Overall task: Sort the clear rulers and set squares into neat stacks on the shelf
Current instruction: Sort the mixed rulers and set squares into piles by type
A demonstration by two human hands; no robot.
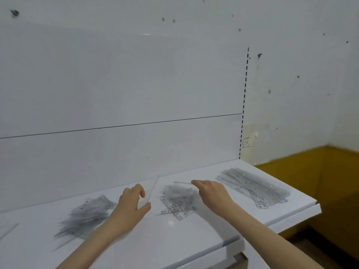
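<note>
Shelf point(174, 239): three ruler piles point(177, 200), left hand point(130, 206), right hand point(213, 193) with one ruler point(181, 182)

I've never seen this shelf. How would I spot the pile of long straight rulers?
Find the white shelf against the white wall and follow it to its right end. There, beyond the person's right hand, lies the stack of long clear plastic rulers. Unlike the two jumbled heaps to its left, its pieces are long strips lying nearly parallel.

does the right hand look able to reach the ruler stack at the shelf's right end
Probably yes: the right hand is just left of the ruler stack, only bare shelf between them and nothing on top. Its fingers seem to pinch a thin clear piece.
</note>
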